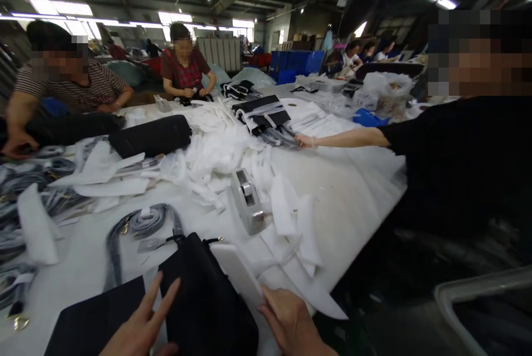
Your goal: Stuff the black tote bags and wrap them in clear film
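Observation:
A black handbag lies at the near edge of the table, with a pale strip across it. Over that strip, my left hand has its fingers spread, apparently resting on the bag. Just to the right, my right hand pinches a white foam sheet between thumb and fingers, against the bag's side. A wrapped strap coil with a gold clasp lies beyond the bag. A grey tape dispenser stands farther up the table.
White foam pieces and wrapping scraps cover the table's middle. Wrapped straps pile up at left near a black roll. A co-worker's arm reaches in from the right to dark bags. Two people work opposite.

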### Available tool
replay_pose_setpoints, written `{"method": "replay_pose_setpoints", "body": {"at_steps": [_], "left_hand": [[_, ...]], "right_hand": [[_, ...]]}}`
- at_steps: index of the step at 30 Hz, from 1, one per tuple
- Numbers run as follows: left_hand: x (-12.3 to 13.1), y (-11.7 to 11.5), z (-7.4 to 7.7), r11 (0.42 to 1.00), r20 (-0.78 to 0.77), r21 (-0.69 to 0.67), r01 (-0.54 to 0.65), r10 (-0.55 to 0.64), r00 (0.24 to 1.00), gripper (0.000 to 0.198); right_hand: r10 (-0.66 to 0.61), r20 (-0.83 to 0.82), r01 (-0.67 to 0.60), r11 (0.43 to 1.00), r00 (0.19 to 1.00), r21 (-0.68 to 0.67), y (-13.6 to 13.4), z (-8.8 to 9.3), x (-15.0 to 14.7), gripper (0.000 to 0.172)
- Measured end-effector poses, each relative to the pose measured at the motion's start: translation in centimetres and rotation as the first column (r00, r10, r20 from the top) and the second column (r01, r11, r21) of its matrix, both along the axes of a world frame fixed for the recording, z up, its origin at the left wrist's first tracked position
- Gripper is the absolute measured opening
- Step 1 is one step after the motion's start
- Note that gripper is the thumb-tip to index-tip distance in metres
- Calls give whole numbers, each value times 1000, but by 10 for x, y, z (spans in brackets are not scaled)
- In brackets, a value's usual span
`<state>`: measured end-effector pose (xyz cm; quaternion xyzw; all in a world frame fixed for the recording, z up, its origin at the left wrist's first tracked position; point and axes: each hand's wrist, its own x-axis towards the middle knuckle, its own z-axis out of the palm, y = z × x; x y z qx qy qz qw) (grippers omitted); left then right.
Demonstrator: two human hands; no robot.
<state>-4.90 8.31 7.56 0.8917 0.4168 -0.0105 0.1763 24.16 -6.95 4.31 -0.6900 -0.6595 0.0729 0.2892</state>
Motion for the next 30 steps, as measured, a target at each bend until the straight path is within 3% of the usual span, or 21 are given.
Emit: {"method": "replay_pose_setpoints", "body": {"at_steps": [2,5,9,13,16,20,25,30], "left_hand": [[35,4,10,984,7,-101,144,-144,990,86],[78,12,26,952,-57,-177,249,-262,963,97],[105,28,33,916,-163,-230,329,-370,915,92],[101,26,27,925,-233,-121,361,-380,895,49],[83,14,17,927,-250,35,372,-353,902,18],[63,5,6,901,-128,234,366,-345,930,16],[63,5,7,900,-22,295,321,-330,944,12],[69,1,7,902,-15,304,308,-318,948,13]], "right_hand": [[-12,12,13,995,1000,-98,0,1,3,14],[-47,-128,20,980,991,-200,2,5,9,15],[-167,-320,81,961,933,-264,12,8,16,19],[-307,-460,174,935,833,-308,28,14,19,24],[-315,-551,130,928,773,-348,41,23,17,25],[-206,-626,-31,938,752,-346,60,35,13,26],[-103,-571,-142,919,814,-368,83,41,2,27],[70,-416,-293,814,907,-501,92,40,-7,26]]}}
